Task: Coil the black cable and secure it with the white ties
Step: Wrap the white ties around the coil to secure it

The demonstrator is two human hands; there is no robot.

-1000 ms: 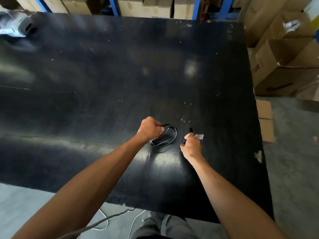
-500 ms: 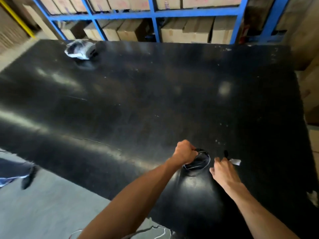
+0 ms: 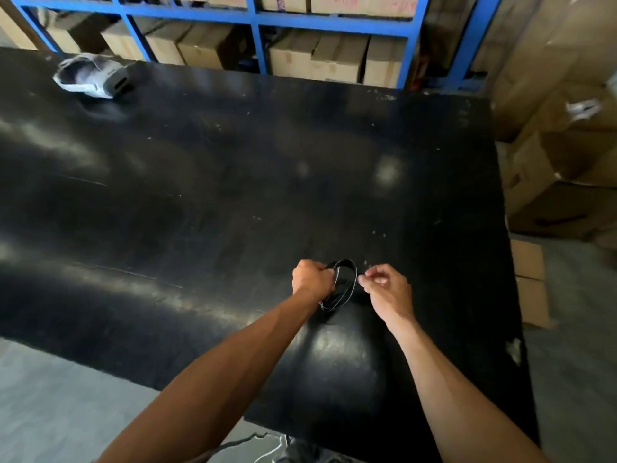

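The black cable (image 3: 345, 282) is wound into a small coil that stands tilted on the black table (image 3: 200, 195) near its front right. My left hand (image 3: 312, 279) is closed around the coil's left side. My right hand (image 3: 387, 292) is at the coil's right side, thumb and forefinger pinched together against its rim. A small pale bit shows between those fingers, apparently a white tie; most of it is hidden.
A grey and white wrapped bundle (image 3: 90, 76) lies at the table's far left. A blue rack (image 3: 260, 25) with cardboard boxes stands behind the table. More boxes (image 3: 567, 162) are stacked to the right. Thin wires (image 3: 267, 442) lie on the floor by the near edge.
My right hand left the table surface and moved left up to the coil's rim. The white piece that lay beside it is gone from the table. My left hand kept hold of the coil.
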